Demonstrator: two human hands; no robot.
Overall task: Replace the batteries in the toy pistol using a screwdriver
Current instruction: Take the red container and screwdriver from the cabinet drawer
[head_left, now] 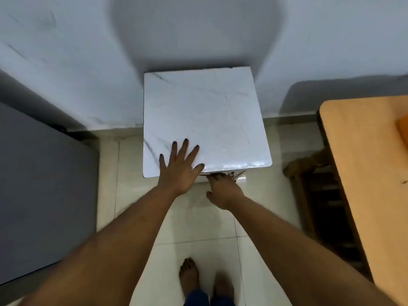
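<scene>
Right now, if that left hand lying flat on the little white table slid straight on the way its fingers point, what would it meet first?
Only bare tabletop, it seems. The left hand points across the white table toward the wall behind; the wall probably comes first.

We see a small table top (205, 120) in white marble-look finish, smooth, glossy along its near edge; floor tiles (194, 226) pale and shiny; the desk (364, 173) at right looks like matt light wood; the wall (66, 62) flat, matt.
</scene>
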